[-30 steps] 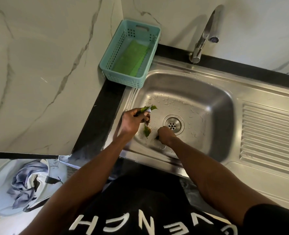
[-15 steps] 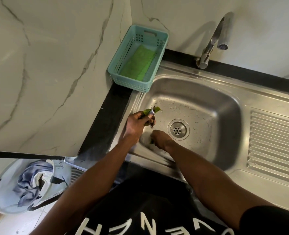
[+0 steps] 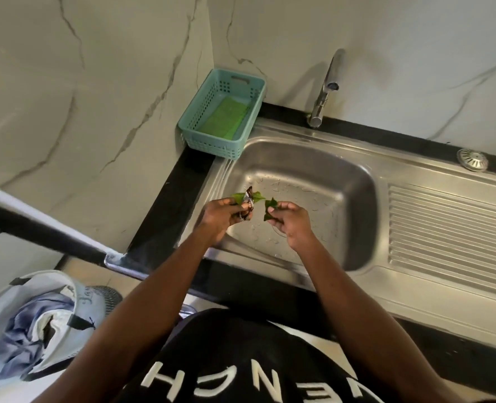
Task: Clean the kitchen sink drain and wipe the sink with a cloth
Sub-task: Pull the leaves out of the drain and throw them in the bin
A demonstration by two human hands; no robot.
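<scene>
Over the left part of the steel sink (image 3: 354,181) my left hand (image 3: 222,215) grips a bunch of green leaves (image 3: 238,197) together with a brown foil wrapper (image 3: 249,202). My right hand (image 3: 291,221) is raised beside it and pinches another green leaf (image 3: 270,209). The drain is hidden behind my right hand. Water drops lie scattered on the basin floor. A green cloth (image 3: 223,119) lies flat in the teal basket (image 3: 209,141) at the sink's back left corner.
A chrome tap (image 3: 325,91) stands behind the basin. The ribbed drainboard (image 3: 450,234) lies to the right, with a round metal strainer (image 3: 472,159) on the rim behind it. A white bag with blue cloth (image 3: 28,330) sits on the floor at the lower left.
My right hand has lifted off the basin floor near the drain with a leaf in its fingers. My left hand has stayed up with the leaves and wrapper.
</scene>
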